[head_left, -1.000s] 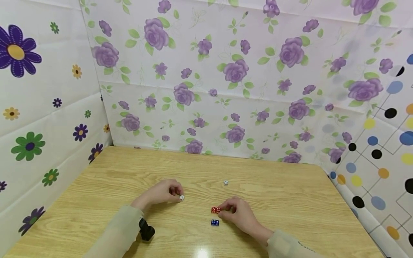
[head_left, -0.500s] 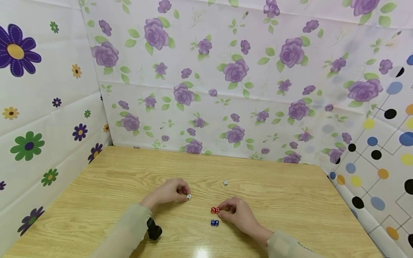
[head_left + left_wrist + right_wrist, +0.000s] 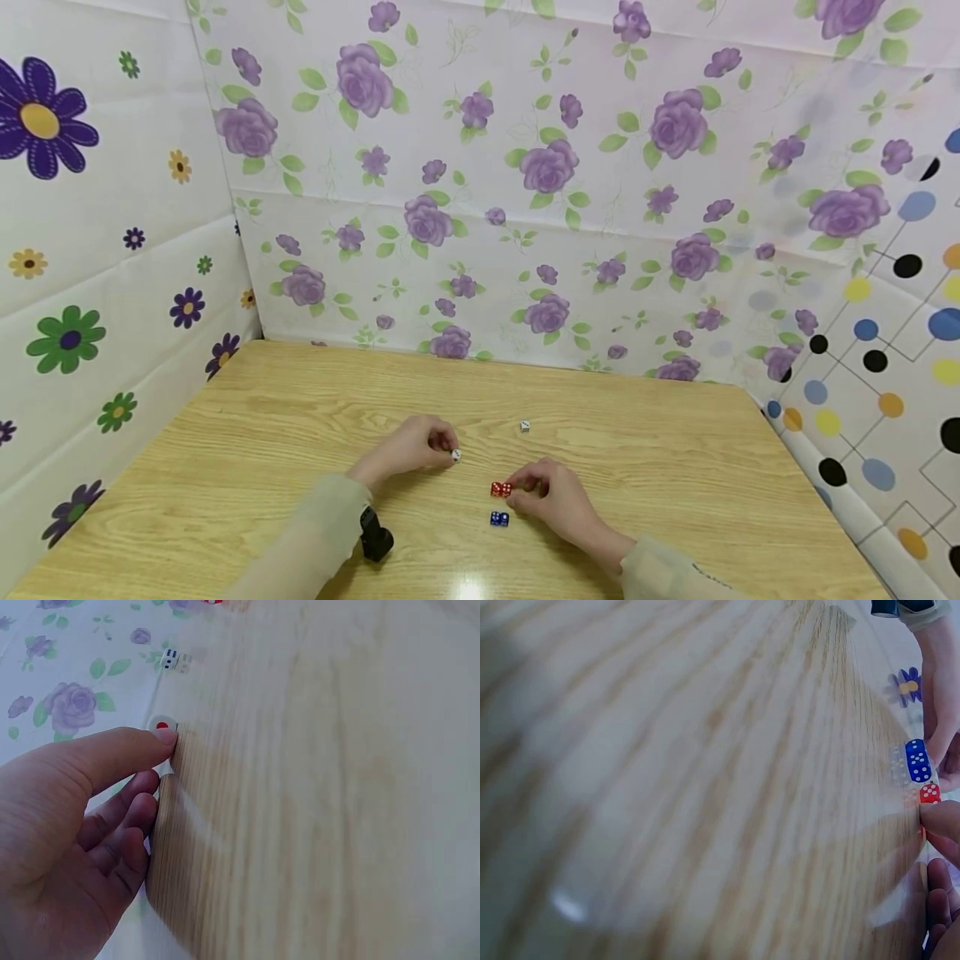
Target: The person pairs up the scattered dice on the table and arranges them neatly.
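Observation:
My left hand [image 3: 414, 447] pinches a white die [image 3: 456, 455] between thumb and fingertips, low over the table; in the left wrist view the die [image 3: 162, 724] shows one red pip. To the right, my right hand [image 3: 561, 500] holds the right-hand one of two red dice [image 3: 497, 489] that stand side by side. A pair of blue dice [image 3: 499, 518] sits just nearer than the red pair. Farther back lies a second white die [image 3: 525, 426], apart from both hands. From the right wrist, the blue dice [image 3: 918, 760] appear beyond a red die [image 3: 930, 793] at my thumb.
The wooden table [image 3: 645, 433] is bordered by a rose-patterned cloth [image 3: 480, 250] behind, a flowered cloth [image 3: 135, 275] at left and a dotted cloth [image 3: 870, 400] at right. A black device [image 3: 375, 537] is strapped to my left wrist.
My left hand has moved steadily to the right with the white die, nearer the red pair. The right hand, the red and blue dice and the far white die have stayed put.

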Demonstrator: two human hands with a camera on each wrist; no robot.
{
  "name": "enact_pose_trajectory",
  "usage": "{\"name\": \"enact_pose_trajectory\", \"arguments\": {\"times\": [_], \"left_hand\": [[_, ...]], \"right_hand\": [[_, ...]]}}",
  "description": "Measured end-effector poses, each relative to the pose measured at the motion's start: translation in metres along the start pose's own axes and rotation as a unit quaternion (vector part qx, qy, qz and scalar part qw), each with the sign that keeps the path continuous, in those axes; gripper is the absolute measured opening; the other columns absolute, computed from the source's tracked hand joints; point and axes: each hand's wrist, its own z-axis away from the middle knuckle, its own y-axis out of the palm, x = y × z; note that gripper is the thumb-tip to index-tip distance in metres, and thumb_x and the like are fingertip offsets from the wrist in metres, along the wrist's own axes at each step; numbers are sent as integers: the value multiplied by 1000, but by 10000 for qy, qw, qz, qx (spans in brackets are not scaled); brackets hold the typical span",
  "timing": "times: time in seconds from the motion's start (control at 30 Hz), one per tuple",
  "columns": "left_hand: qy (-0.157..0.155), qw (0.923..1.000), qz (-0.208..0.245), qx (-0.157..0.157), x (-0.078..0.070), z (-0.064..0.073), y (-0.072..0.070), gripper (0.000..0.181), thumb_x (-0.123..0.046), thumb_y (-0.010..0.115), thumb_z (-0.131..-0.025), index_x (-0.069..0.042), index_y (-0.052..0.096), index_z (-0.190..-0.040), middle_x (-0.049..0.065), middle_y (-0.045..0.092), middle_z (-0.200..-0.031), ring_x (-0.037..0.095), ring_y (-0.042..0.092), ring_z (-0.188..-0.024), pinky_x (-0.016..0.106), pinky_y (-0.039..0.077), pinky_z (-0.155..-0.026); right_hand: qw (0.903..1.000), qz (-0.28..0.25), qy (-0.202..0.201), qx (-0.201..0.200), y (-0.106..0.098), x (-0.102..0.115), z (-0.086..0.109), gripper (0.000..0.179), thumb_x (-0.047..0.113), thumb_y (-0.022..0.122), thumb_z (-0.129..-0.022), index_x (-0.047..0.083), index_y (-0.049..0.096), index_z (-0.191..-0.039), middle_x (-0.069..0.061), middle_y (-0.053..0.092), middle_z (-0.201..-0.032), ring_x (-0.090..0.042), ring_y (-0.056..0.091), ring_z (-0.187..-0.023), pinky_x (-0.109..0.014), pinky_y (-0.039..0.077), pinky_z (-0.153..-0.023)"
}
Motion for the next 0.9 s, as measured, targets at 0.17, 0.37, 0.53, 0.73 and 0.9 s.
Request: {"name": "enact_pose_trajectory", "arguments": {"times": [0.17, 0.37, 0.53, 0.73, 0.9], "left_hand": [[-42, 10000, -25, -66, -4, -8, 8, 7, -8, 75, -86, -10, 70, -90, 1, 65, -85, 10, 56, -74, 22, 47, -66], [-70, 9998, -135, -115, -11, -17, 15, 7, -9, 76, -85, -10, 70, -88, 0, 65, -84, 9, 56, -74, 22, 47, -64], [-87, 9997, -202, -126, -15, -23, 22, 7, -9, 76, -85, -11, 70, -87, 0, 65, -83, 9, 56, -74, 22, 47, -64], [-140, 9998, -108, -117, -22, -27, 26, 6, -8, 76, -84, -9, 70, -86, 1, 65, -82, 11, 55, -70, 21, 46, -57], [-178, 9997, -53, -154, -26, -28, 30, 6, -7, 76, -84, -7, 70, -87, 1, 65, -81, 9, 53, -66, 21, 45, -55]], "right_hand": [[10000, 5, 13, -16, 0, 0, 0, 13, 31, 79, -83, 27, 77, -95, 3, 61, -88, -11, 49, -75, -21, 40, -65], [10000, 9, 14, 26, 0, 0, -1, 12, 32, 79, -84, 28, 76, -95, 3, 61, -89, -11, 49, -76, -21, 40, -65], [10000, 17, 8, 26, -1, -1, 0, 13, 32, 79, -84, 28, 76, -95, 3, 61, -89, -11, 49, -76, -20, 40, -65], [10000, -10, 26, 28, 0, -1, 0, 13, 32, 79, -83, 28, 76, -95, 4, 61, -89, -11, 50, -77, -20, 40, -66], [10000, -47, 49, 47, 0, -2, 0, 13, 32, 79, -84, 29, 76, -96, 5, 62, -89, -10, 49, -77, -20, 40, -66]]}}
